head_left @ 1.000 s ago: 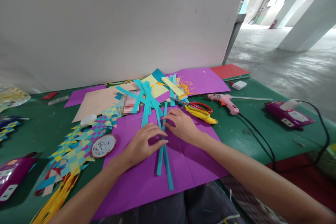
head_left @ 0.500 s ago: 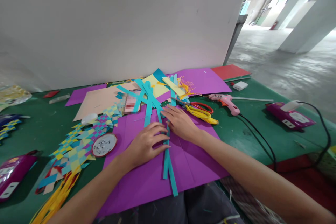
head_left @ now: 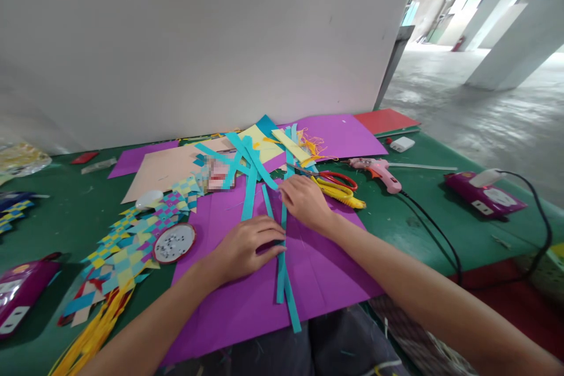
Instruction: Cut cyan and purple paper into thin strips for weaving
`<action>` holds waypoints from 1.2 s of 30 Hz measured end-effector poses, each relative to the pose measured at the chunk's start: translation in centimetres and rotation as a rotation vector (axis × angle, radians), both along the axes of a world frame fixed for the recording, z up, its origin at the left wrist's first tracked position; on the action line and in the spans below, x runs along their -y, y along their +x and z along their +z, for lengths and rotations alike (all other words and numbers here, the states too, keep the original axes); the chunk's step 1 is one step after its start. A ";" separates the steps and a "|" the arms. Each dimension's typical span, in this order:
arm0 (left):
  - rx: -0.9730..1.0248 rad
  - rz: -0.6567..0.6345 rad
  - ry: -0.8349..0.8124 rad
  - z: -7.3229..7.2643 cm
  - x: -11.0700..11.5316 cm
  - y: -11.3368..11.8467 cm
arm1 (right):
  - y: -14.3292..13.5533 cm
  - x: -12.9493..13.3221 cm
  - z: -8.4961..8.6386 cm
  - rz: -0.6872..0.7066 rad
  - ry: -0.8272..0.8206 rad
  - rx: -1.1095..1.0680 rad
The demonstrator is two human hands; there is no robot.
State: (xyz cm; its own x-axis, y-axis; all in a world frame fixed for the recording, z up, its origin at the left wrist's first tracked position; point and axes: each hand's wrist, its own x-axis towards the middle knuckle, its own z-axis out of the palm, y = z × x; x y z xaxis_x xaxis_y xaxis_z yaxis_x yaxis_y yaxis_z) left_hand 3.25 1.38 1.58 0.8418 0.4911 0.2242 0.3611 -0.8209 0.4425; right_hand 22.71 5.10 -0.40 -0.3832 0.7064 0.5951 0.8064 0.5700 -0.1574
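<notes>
Two teal paper strips cross on a purple sheet in front of me, their lower ends spread apart. My left hand pinches them near the crossing, thumb and fingertips at their edge. Farther up, my right hand has curled fingers, with the fingertips at the end of a slanting teal strip; what lies under them is partly hidden. More teal strips lie loosely crossed beyond both hands. Beside my right hand are scissors with red handles and a yellow-handled tool.
On the right lie a pink glue gun with a cord and a purple power strip. To the left are woven paper pieces, a round dish of small beads and yellow strands. A white panel stands behind.
My right hand's fingers have gone from stretched over the strips to curled in. My left hand has shifted slightly toward me, and the strips' upper parts have spread apart.
</notes>
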 end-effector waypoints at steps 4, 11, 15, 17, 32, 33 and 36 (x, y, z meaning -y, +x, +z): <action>0.030 0.010 0.000 -0.3 -0.3 -0.1 | 1.0 -0.4 1.5 -0.084 -0.015 -0.568; 0.237 0.319 0.102 -0.1 -0.5 -0.5 | 4.6 -1.4 4.5 0.185 -0.245 -1.486; 0.570 0.669 0.022 1.1 -0.5 -0.9 | 5.8 -1.5 4.9 0.239 -0.401 -1.666; 0.690 0.631 -0.100 1.5 -0.6 -1.0 | 5.7 -1.4 4.7 0.251 -0.451 -1.670; 0.320 0.425 -0.848 2.0 0.5 0.0 | 2.3 -0.2 3.8 0.258 -0.730 -1.453; 0.369 0.459 -0.821 1.9 0.3 0.0 | 2.2 0.0 3.9 0.271 -0.777 -1.400; 0.553 0.545 -0.753 1.6 -0.3 0.0 | 1.7 0.8 4.0 0.367 -0.929 -1.083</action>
State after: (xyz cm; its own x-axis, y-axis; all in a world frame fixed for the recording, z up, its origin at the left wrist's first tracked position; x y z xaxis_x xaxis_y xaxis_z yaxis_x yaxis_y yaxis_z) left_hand 3.27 1.67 3.22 0.3435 0.9391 -0.0099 0.1901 -0.0592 0.9800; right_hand 24.42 4.32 3.59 -0.2947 0.9504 0.0994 -0.1044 0.0714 -0.9920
